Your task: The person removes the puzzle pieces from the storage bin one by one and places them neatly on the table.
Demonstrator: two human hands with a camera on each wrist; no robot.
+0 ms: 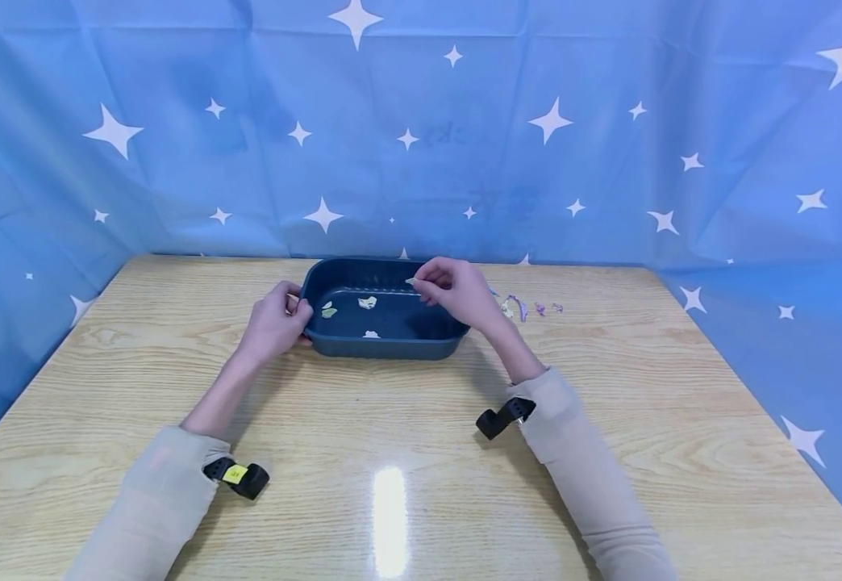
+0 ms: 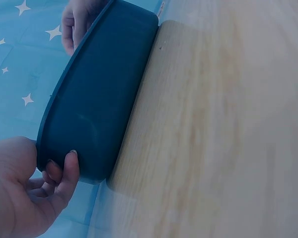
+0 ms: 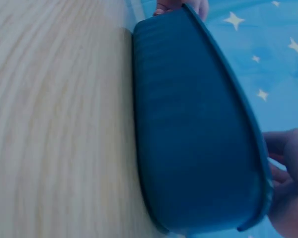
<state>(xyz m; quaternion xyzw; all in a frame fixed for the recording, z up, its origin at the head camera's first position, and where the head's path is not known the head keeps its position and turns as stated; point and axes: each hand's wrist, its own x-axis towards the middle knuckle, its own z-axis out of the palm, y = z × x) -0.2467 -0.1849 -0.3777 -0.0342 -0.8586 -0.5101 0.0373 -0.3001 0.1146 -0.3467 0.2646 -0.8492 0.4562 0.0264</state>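
A dark blue rectangular basin (image 1: 385, 349) stands on the wooden table, with several small pale, whitish-green scraps (image 1: 367, 303) on its floor. My left hand (image 1: 274, 323) grips its left end, the thumb over the rim and the fingertips (image 2: 71, 161) against the outer wall in the left wrist view. Over the right part of the basin, my right hand (image 1: 462, 294) pinches a small pale scrap (image 1: 411, 282) between thumb and fingers. In the right wrist view the basin wall (image 3: 198, 124) hides that scrap, and the right hand (image 3: 290, 183) shows only partly behind the rim.
Several small purple and pale scraps (image 1: 522, 309) lie on the table (image 1: 610, 387) just right of the basin, partly behind the right hand. A blue curtain with white stars (image 1: 406, 139) hangs behind the table's far edge.
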